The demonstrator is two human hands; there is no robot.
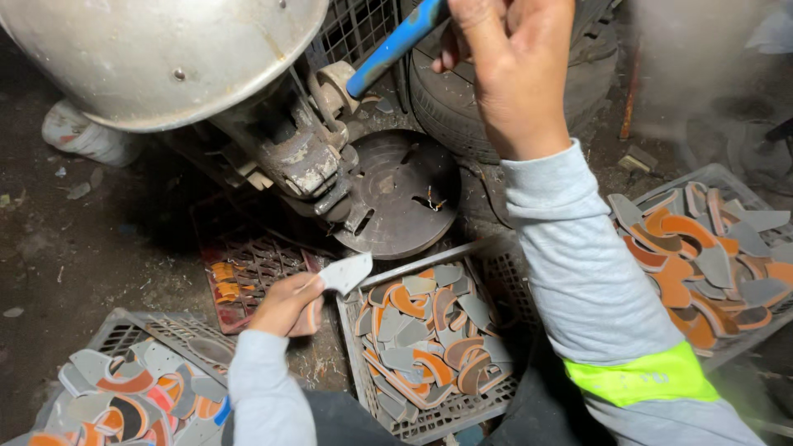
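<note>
A person in a grey long-sleeved top with a bright yellow-green band on the right sleeve (636, 376) crouches over a grimy press (289, 153) on a dirt floor (58, 248). The right hand (512, 66), at twelve o'clock in the view, is closed around a blue lever (396, 45) that slants down toward the press from one o'clock. The left hand (287, 304), near seven o'clock of the press, pinches a flat grey piece (347, 272) between thumb and fingers; the piece points toward the round dark plate (405, 194) and sits just below its edge, apart from it. Directly under the piece, at six o'clock, a grey crate (429, 421) holds a heap of curved grey and orange cut-outs (425, 334). A second crate (710, 177) at three o'clock is filled with the same kind of cut-outs, and a third (116, 326) at eight o'clock carries more, some with red mixed in. A red crate (248, 268) lies just left of the left hand with a few orange scraps (223, 281) on it. A large dull metal dome (157, 58) fills the ten o'clock corner above the press, and a tyre (454, 99) stands behind the plate, beside a wire cage (351, 29).
</note>
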